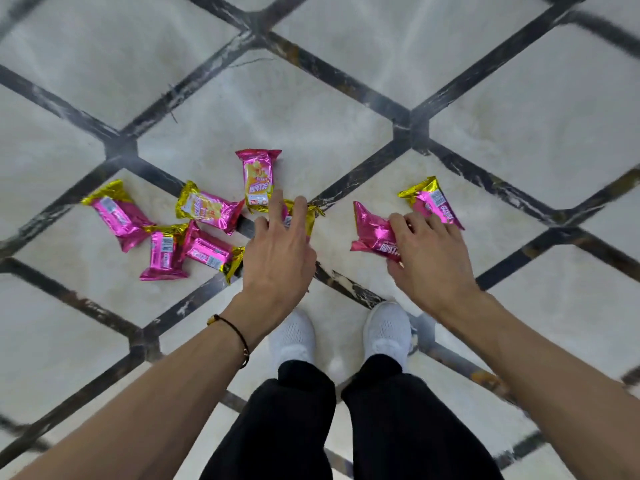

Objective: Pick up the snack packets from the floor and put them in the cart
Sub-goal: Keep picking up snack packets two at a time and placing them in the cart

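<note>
Both hands gather packets: right hand (pixel 427 251) clasps one packet (pixel 372 233); left hand (pixel 280 251), fingers spread and holding nothing, must close on another (pixel 301 216)

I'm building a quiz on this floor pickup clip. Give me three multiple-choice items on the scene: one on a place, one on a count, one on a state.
1. Where does the bracelet sit?
A. left wrist
B. right wrist
C. on the floor

2. How many snack packets are at least partly visible?
A. four
B. eight
C. twelve

3. What is the right hand doing?
A. hanging away from every packet
B. closed on a pink packet
C. holding a shoe

Key:
1 A, the dark cord circles the left wrist.
2 B, five lie left of the left hand, one is half hidden under its fingers, and two are by the right hand.
3 B, its thumb and fingers wrap the pink packet's end.
</note>
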A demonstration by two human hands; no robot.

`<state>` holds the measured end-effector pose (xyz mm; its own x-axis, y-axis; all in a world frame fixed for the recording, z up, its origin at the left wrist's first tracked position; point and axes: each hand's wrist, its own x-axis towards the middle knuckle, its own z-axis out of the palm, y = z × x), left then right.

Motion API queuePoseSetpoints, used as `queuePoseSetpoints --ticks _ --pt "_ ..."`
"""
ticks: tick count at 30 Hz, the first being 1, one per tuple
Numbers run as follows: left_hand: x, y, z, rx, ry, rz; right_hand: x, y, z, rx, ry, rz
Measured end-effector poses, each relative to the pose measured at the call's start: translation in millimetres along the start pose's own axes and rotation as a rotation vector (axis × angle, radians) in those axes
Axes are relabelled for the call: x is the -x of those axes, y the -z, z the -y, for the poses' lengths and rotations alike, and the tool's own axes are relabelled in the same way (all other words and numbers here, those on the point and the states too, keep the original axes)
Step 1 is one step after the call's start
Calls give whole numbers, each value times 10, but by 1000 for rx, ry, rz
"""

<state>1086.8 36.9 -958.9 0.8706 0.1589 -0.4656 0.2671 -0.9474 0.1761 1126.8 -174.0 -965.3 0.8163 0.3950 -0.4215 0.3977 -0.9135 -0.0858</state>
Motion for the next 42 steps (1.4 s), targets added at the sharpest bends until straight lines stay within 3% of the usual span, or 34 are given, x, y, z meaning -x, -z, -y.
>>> queuePoseSetpoints --ticks 8,13,23,36,42 --pt "903 1597 -380 -31 -10 -23 928 1568 302 -109 -275 -57" --pt "1366 2787 -591 -29 -59 -48 1443 2732 402 -260 -379 -165" --pt "2203 4738 -1276 48 -119 -176 2315 4665 257 -329 -526 -371" --pt "2893 5662 -1692 120 -152 -233 3071 5971 -48 -356 -661 -511" --pt "2924 5878 -1867 98 -366 -238 3439 6172 60 -378 -799 -541"
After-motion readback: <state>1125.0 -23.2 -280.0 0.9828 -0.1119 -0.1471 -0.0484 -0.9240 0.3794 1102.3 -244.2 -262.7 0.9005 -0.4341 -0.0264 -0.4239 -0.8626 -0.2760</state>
